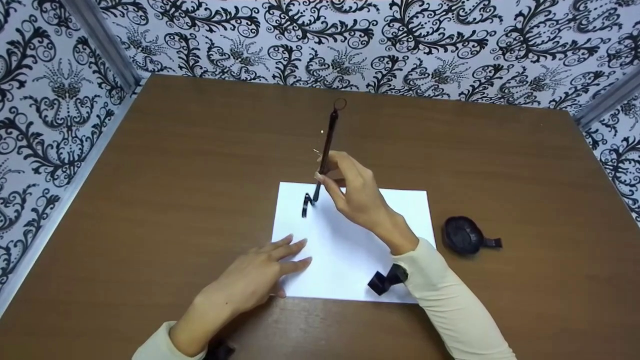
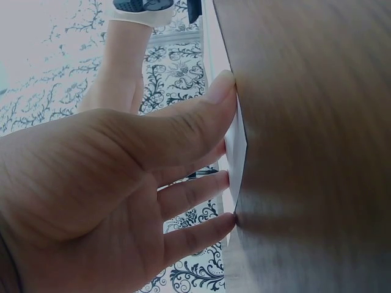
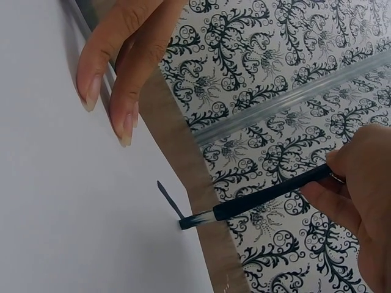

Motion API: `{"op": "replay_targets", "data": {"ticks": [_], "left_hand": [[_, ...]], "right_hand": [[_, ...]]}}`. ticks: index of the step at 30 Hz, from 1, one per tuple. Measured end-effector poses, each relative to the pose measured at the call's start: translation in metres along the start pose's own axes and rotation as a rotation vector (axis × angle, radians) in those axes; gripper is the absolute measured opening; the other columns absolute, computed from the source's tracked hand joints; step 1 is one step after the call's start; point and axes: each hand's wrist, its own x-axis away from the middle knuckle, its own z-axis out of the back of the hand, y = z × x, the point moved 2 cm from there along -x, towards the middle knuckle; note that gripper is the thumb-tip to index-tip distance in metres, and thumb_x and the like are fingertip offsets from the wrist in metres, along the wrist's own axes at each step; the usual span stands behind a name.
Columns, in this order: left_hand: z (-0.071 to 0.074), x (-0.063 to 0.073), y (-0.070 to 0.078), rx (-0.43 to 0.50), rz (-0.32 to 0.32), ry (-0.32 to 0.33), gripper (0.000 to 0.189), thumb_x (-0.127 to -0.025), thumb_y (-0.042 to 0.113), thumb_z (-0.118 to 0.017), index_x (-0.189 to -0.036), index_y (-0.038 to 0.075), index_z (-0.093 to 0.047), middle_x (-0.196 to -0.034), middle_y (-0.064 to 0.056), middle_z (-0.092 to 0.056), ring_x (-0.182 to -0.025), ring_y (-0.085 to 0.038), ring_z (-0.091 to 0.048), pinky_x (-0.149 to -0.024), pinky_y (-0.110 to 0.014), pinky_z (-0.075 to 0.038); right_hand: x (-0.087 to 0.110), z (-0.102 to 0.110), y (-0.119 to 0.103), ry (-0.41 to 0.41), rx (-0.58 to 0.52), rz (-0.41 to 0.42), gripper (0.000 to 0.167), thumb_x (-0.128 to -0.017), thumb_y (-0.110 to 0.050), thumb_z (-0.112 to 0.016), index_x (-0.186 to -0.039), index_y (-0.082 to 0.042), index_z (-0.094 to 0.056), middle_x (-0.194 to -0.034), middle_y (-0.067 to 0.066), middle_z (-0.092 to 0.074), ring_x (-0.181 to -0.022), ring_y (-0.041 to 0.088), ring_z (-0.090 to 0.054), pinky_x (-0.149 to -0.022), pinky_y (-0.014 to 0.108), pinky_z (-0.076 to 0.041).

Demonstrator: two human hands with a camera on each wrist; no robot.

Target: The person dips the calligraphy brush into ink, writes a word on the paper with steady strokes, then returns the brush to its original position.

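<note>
A: Black-and-white scrollwork wall (image 1: 320,25) behind; brown worktop (image 1: 200,150) in front. Item one?

B: One sheet of white paper (image 1: 345,260), blank except for a short, angular black mark (image 1: 305,206) near its upper left.

A: Item two, with position?

B: One brush (image 1: 328,135), dark, ring-ended. Its bristles (image 3: 186,223) meet the paper at the mark's right-hand end; its long axis rises at a tilt, the ring farthest from the person and slightly right.

A: Hands, condition of each?

B: Right hand (image 1: 359,192): thumb and fingers pinch the brush low on its handle. It is the nearer to the mark, which lies to its left; bare paper extends rightward below hand and forearm. Left hand (image 1: 252,275): gripping nothing, fingers spread, fingertips resting on the sheet's near-left part, with the mark beyond them.

A: Remaining stock?

B: One small black pan-shaped dish (image 1: 462,235), just beside the sheet's right edge, handle pointing right; contents indistinct.
</note>
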Motion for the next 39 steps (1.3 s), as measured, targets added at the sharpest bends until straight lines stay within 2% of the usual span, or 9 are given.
{"op": "replay_targets", "data": {"ticks": [5,14,27,39], "left_hand": [[0.0,-0.0002,-0.0004,-0.007,0.0,-0.006,0.064,-0.078,0.015,-0.078,-0.137,0.018,-0.055,-0.149,-0.006,-0.039,-0.136,-0.031,-0.035,-0.094,-0.057,-0.044],[0.0003,0.0001,-0.0006,0.015,0.012,-0.013,0.064,-0.076,0.017,-0.077,-0.137,0.018,-0.055,-0.15,-0.006,-0.039,-0.136,-0.032,-0.034,-0.091,-0.06,-0.044],[-0.0006,0.0001,-0.0006,0.01,0.009,-0.012,0.063,-0.077,0.017,-0.077,-0.137,0.018,-0.055,-0.149,-0.006,-0.039,-0.136,-0.032,-0.034,-0.092,-0.059,-0.044],[0.0004,0.0002,0.0004,0.001,0.004,-0.004,0.063,-0.077,0.018,-0.078,-0.136,0.017,-0.056,-0.148,-0.007,-0.04,-0.136,-0.031,-0.035,-0.095,-0.057,-0.043]], "right_hand": [[-0.0003,0.0014,-0.0018,-0.016,-0.001,-0.013,0.028,-0.092,-0.001,-0.06,-0.118,0.004,-0.05,-0.1,0.015,-0.059,-0.089,0.018,-0.066,-0.071,0.02,-0.055],[-0.0009,0.0029,-0.0036,-0.036,-0.004,-0.033,0.027,-0.092,0.0,-0.06,-0.117,0.005,-0.05,-0.096,0.012,-0.06,-0.088,0.018,-0.064,-0.068,0.024,-0.056],[-0.0023,0.0052,-0.0074,-0.077,0.023,0.004,0.029,-0.089,0.004,-0.062,-0.116,0.006,-0.051,-0.099,0.013,-0.06,-0.09,0.018,-0.063,-0.071,0.019,-0.054],[-0.0032,0.0083,-0.0098,-0.12,0.013,0.004,0.028,-0.091,0.001,-0.059,-0.116,0.007,-0.05,-0.095,0.014,-0.06,-0.084,0.018,-0.064,-0.068,0.023,-0.055]]}}
